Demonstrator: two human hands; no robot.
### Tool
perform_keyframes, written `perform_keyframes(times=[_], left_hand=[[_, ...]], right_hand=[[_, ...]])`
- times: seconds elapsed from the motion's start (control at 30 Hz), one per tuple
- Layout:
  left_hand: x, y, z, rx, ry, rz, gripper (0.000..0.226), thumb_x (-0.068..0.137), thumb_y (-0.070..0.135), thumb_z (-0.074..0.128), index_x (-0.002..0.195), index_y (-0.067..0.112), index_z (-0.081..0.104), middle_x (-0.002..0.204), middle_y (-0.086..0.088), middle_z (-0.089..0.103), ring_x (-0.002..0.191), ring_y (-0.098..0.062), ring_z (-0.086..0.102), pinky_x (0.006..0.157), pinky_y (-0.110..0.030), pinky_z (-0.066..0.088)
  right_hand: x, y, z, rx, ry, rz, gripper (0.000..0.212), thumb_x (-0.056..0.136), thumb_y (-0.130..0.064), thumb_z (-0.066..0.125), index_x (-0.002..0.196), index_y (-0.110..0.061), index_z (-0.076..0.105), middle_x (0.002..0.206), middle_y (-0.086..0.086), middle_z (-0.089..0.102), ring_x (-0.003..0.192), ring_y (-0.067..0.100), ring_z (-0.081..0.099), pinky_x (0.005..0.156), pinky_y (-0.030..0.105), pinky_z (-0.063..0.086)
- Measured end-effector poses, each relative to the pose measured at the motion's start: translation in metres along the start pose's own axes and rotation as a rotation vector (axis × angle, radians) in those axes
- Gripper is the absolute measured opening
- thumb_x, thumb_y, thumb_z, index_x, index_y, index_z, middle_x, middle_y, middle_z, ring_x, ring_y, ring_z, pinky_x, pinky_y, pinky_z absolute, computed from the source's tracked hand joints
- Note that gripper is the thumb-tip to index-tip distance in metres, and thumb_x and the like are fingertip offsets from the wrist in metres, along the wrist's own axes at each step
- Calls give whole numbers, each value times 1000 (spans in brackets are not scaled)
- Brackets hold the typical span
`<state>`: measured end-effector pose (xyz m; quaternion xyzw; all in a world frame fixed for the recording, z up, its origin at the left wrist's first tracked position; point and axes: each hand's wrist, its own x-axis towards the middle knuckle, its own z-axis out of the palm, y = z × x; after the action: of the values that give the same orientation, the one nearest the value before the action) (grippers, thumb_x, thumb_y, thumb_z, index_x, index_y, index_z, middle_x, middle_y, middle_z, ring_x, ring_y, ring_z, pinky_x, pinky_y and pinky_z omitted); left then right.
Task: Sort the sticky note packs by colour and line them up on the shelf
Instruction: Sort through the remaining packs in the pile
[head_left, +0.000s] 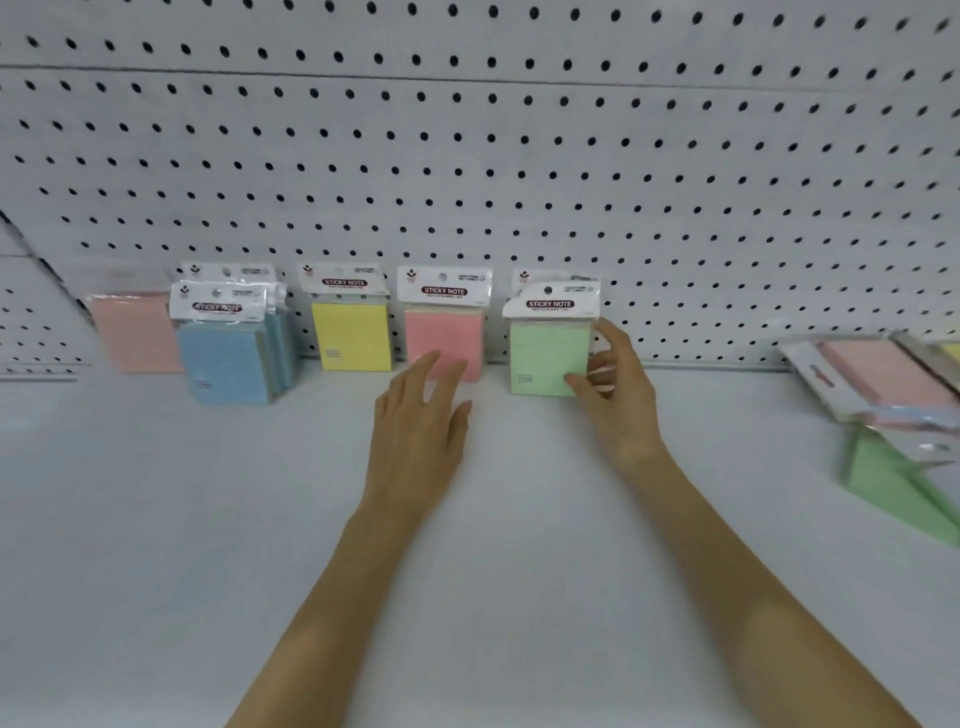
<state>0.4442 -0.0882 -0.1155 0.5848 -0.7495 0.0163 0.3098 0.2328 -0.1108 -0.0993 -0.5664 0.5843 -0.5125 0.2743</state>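
Two bare forearms (332, 597) reach in from the bottom edge over the white shelf (182, 519). The left hand (421, 410) is open, fingers (434, 364) straight and a bit spread, hovering right in front of the pink pack (447, 332); can't tell if the tips actually touch it. The right hand (618, 384) pinches the green pack (545, 358) at its lower right corner, thumb on the front and the other fingers curled around the side. That green one stands upright at the right end of a row along the pegboard (519, 156). Going left from it: the pink pack, a yellow pack (352, 335), a few blue packs (228, 358) stacked one behind another, and a pale pink pack (135, 332) that's pretty blurry. Over on the far right there's a loose pile of packs (883, 384) lying flat or tilted, well apart from the row, with another green pack (893, 483) sticking out underneath.
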Motion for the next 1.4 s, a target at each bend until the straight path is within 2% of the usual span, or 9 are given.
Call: perform_keyframes(times=[0.17, 0.4, 0.53, 0.7, 0.83, 0.97, 1.1, 1.27, 1.4], left_hand=[[1, -1, -1, -83, -38, -64, 39, 96, 26, 51, 134, 20, 49, 144, -9, 41, 128, -31, 40, 95, -43, 38], [2, 2, -3, -77, -69, -44, 42, 94, 23, 53, 135, 20, 48, 145, -9, 39, 127, -31, 41, 96, -44, 40], [3, 1, 0, -74, -95, -60, 43, 95, 24, 51, 138, 20, 46, 147, -9, 37, 129, -31, 40, 97, -45, 40], [4, 0, 1, -112, -127, -113, 44, 97, 25, 48, 140, 22, 43, 150, -9, 32, 131, -31, 36, 101, -46, 35], [4, 0, -1, -130, -142, -124, 44, 98, 27, 46, 141, 23, 41, 151, -8, 29, 132, -30, 34, 103, -46, 33], [4, -1, 0, -128, -140, -119, 44, 97, 27, 48, 140, 22, 43, 150, -8, 30, 131, -31, 35, 103, -47, 32], [2, 0, 1, -82, -147, -92, 43, 95, 29, 52, 138, 22, 46, 148, -11, 33, 129, -35, 36, 102, -49, 32], [0, 3, -10, 117, -220, 24, 44, 94, 39, 49, 133, 17, 52, 144, -17, 42, 127, -41, 41, 104, -52, 32], [12, 12, -34, 222, -271, 172, 63, 90, 55, 29, 129, 14, 56, 139, -21, 48, 122, -42, 48, 101, -53, 36]], right_hand=[[-10, 3, 5, -357, -73, -213, 63, 90, -16, 59, 143, -36, 31, 100, -7, 45, 72, 1, 49, 75, 29, 48], [4, 4, 5, -210, 56, 4, 74, 89, -11, 60, 147, -39, 22, 94, 1, 45, 75, 12, 50, 77, 27, 44], [6, 6, 6, -126, 143, 104, 70, 83, -17, 67, 142, -36, 33, 91, 1, 50, 76, 10, 52, 73, 19, 42], [12, 6, 9, -154, 163, 178, 42, 81, -26, 71, 117, -20, 51, 96, 5, 58, 80, 15, 54, 78, 29, 46], [15, 7, 11, -207, 128, 195, 42, 82, -34, 69, 116, -19, 51, 94, -5, 60, 85, 14, 56, 76, 27, 43], [17, 14, 14, -325, 96, 146, 42, 82, -40, 66, 113, -14, 53, 106, 3, 60, 101, 24, 54, 85, 41, 47], [18, 14, 13, -320, 94, 137, 40, 81, -41, 67, 107, -12, 56, 101, 5, 57, 101, 27, 53, 84, 41, 48], [1, 5, -3, -261, 73, 164, 56, 83, -36, 69, 129, -14, 47, 119, 4, 46, 120, 22, 40, 101, 33, 38], [-19, -17, -52, -658, -146, -53, 70, 88, -44, 59, 144, -15, 31, 137, 9, 40, 130, 25, 30, 109, 36, 27]])
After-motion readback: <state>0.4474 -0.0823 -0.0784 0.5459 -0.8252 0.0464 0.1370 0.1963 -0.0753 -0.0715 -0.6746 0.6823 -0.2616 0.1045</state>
